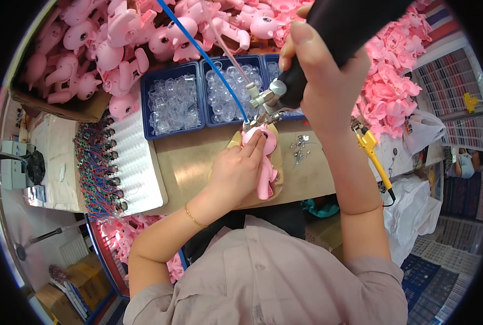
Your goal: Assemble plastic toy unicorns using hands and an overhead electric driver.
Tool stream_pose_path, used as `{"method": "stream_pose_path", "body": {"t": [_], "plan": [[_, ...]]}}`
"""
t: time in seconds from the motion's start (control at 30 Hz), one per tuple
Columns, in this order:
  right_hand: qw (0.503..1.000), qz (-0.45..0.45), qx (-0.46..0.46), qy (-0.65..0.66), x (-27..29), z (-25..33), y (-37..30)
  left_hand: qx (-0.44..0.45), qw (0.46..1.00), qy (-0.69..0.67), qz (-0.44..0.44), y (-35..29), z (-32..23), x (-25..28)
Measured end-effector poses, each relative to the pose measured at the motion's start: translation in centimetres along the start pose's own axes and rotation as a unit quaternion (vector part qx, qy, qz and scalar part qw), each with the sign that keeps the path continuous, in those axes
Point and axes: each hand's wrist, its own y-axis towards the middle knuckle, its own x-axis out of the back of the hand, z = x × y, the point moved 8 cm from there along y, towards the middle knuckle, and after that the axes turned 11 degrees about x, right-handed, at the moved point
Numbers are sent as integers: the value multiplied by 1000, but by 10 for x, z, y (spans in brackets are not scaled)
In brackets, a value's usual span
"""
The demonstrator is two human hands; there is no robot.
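Note:
My left hand [236, 170] holds a pink animal-shaped toy [266, 176] down on a tan board, its fingers lying across the toy's head. My right hand [328, 81] is closed round the thick black body of a power screwdriver [339, 27], held slanting above the board. The screwdriver's metal nose [263, 103], with a blue hose [203, 51] and a clear pinkish tube joined to it, comes down at the toy's head. Whether the tip touches the toy is hard to tell.
Two blue bins [174, 100] of clear plastic parts stand behind the board. Pink toys fill a carton [63, 105]; pink parts heap up at right. Wired components [98, 168] lie by a white tray [138, 162]. Small screws [301, 149] and a yellow-handled tool [374, 154] are rightward.

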Motion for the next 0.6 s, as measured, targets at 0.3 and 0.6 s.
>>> {"method": "stream_pose_path", "body": {"t": [0.3, 0.6], "plan": [[990, -135, 45, 16, 15, 94, 10, -12, 1000, 5, -19, -5, 4, -2], [994, -111, 13, 16, 24, 73, -22, -34, 999, 18, -22, -5, 3, -3]]}}
